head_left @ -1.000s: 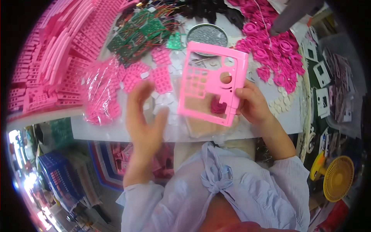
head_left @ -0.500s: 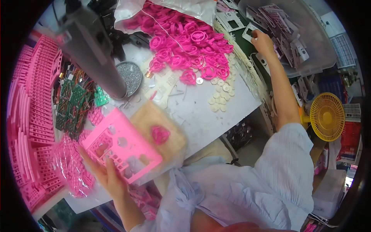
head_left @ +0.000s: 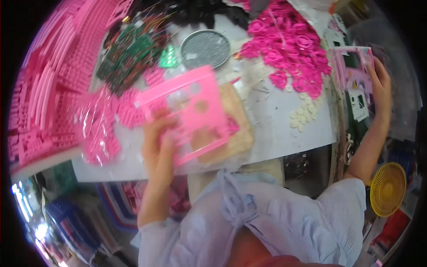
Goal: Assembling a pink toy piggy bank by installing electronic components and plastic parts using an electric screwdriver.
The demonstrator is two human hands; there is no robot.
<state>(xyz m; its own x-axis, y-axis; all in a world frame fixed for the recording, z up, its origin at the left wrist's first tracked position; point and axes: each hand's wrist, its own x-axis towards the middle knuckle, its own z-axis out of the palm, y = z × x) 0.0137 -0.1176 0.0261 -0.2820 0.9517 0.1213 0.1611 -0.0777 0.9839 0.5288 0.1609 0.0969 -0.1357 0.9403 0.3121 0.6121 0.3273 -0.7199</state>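
Observation:
My left hand (head_left: 158, 142) grips a pink plastic casing panel (head_left: 210, 91) with cut-out holes by its left side. The panel is tilted above a beige pad (head_left: 238, 129) near the table's front edge. A small magenta plastic part (head_left: 232, 126) lies on that pad, partly hidden by the panel. Far to the right, my right hand (head_left: 380, 86) holds a thin printed faceplate (head_left: 358, 80), pink and white with a window in it, by its right edge. Other white faceplates (head_left: 357, 105) lie just below it on a green surface.
Stacked pink casings (head_left: 58, 84) fill the left side, with a clear bag of pink parts (head_left: 98, 133) beside them. Wired green circuit boards (head_left: 129, 55), a round dish of small metal bits (head_left: 205, 49), magenta plastic parts (head_left: 289, 44) and cream discs (head_left: 304, 113) cover the table. A yellow fan (head_left: 388, 189) stands right.
The view has swung, shifting the table's contents. My right hand has lifted a faceplate from beside the clear bin. The pink panel in my left hand is raised and turned more upright.

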